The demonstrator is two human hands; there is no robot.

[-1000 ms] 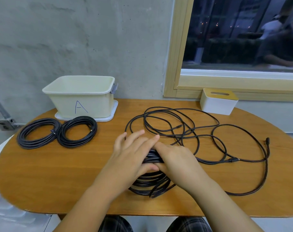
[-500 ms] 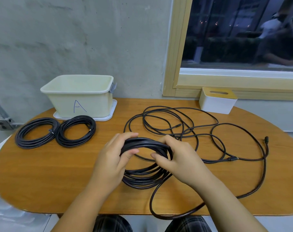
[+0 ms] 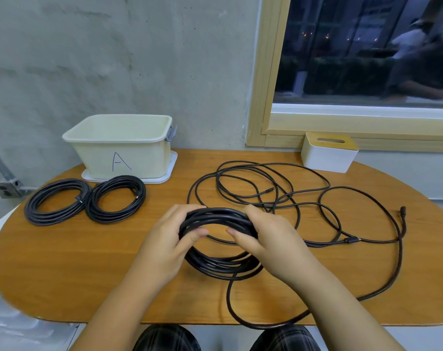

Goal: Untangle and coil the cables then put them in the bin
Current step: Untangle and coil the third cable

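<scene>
A half-wound coil of black cable (image 3: 216, 217) is tilted up over the middle of the wooden table (image 3: 63, 274). My left hand (image 3: 164, 247) grips its left side and my right hand (image 3: 268, 241) grips its right side. From the coil a loose tail (image 3: 377, 292) loops off the front edge and runs round to the right. A tangle of thinner black cable (image 3: 266, 188) lies behind my hands. Two finished coils (image 3: 56, 201) (image 3: 115, 197) lie at the left, in front of the cream bin (image 3: 119, 145) marked "A".
The bin stands on a white tray (image 3: 169, 171) at the back left. A white box with a wooden lid (image 3: 329, 154) sits at the back right under the window. A concrete wall runs behind the table.
Both hands lay flat over the coil on the table a second ago. They have since curled round it and lifted its far side up, and the tail has slid over the front edge.
</scene>
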